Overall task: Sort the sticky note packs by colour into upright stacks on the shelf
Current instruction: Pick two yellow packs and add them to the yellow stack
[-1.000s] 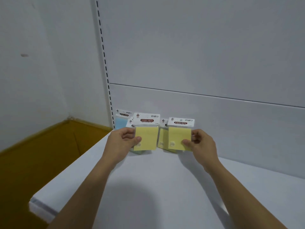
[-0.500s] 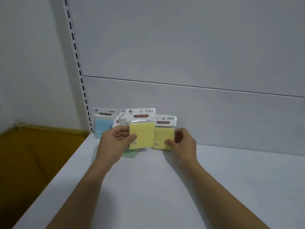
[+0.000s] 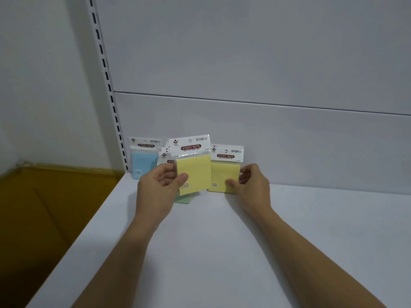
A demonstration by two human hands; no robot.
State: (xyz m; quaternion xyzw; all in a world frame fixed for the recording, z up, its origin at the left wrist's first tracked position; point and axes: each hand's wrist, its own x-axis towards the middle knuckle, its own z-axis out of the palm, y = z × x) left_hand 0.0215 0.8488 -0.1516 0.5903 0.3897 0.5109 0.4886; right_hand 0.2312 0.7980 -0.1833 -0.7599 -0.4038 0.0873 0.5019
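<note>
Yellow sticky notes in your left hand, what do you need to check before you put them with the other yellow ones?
1. Grip: the left hand pinches the held yellow pack, thumb in front. Ok.
2. Colour: it matches the standing yellow pack. Ok.
3. Steadying: the right hand pinches the standing yellow pack's right edge, and it stands upright on the shelf. Ok.
4. Other colours: the blue pack stands apart at the left. Ok.
5. Green pack: mostly hidden behind the held one, so upright or not, cannot tell.
</note>
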